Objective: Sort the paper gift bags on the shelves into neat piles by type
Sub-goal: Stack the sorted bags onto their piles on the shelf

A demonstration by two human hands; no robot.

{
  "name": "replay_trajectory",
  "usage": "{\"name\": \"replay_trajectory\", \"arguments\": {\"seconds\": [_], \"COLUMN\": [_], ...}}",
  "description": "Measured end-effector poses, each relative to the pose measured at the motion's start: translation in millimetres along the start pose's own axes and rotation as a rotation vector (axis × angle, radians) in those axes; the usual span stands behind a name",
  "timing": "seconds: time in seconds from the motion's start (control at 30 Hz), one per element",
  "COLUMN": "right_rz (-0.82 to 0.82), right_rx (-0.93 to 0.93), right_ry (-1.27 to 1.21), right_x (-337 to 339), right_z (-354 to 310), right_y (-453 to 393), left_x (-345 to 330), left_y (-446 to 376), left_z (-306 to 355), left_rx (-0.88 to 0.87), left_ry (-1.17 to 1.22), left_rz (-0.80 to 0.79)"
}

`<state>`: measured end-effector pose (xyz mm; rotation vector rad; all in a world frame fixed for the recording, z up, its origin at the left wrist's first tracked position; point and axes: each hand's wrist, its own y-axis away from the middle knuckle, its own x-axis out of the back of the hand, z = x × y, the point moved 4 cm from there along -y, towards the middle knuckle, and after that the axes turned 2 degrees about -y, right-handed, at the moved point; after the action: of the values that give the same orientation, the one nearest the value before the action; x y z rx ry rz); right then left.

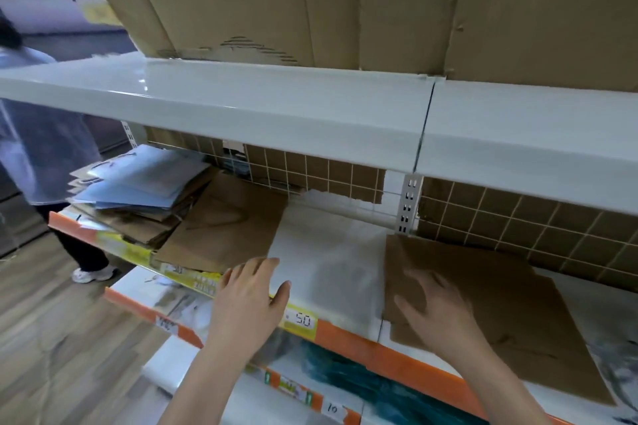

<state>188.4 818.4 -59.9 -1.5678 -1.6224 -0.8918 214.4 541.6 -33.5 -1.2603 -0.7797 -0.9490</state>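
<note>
Right hand [436, 307], lower right of frame: fingers spread flat on the brown bags [497, 307], pressing, grasping nothing. Left hand [250, 297], lower centre: fingers straight and released, hovering by the shelf [328, 262] edge, just beside a loose brown bag [224, 235]. Mixed heap [138, 190], blue bags over brown, centre left. Likely step: bring the loose brown bag across to the right stack. Slide it flat, square the edges, keep the right palm steadying the stack.
</note>
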Motion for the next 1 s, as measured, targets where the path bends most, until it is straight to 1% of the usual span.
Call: {"name": "replay_trajectory", "arguments": {"seconds": [0.1, 0.27, 0.43, 0.7, 0.83, 1.0], "right_rz": [-0.033, -0.001, 0.066, 0.108, 0.116, 0.107], "right_rx": [0.003, 0.012, -0.032, -0.103, -0.139, -0.17], "right_ry": [0.026, 0.015, -0.014, -0.031, -0.007, 0.016], "right_x": [-10.9, -35.7, -73.0, -136.4, -159.8, -177.9], "right_z": [-15.3, -49.5, -99.5, -189.4, -217.5, -237.3], "right_y": [-13.6, -29.5, -35.0, -34.4, -38.8, -57.5], "left_x": [-2.9, -5.8, -1.2, 10.6, 10.6, 9.0], "left_y": [-8.0, -24.1, -33.2, -49.1, -63.4, -89.9], "left_z": [-17.5, -65.9, -128.1, -243.2, -287.4, -318.9], "left_rx": [0.021, 0.058, 0.003, -0.052, -0.03, -0.037], "left_ry": [0.009, 0.01, 0.0, 0.01, 0.012, 0.063], "left_rz": [0.0, -0.045, -0.06, -0.108, -0.15, -0.114]}}
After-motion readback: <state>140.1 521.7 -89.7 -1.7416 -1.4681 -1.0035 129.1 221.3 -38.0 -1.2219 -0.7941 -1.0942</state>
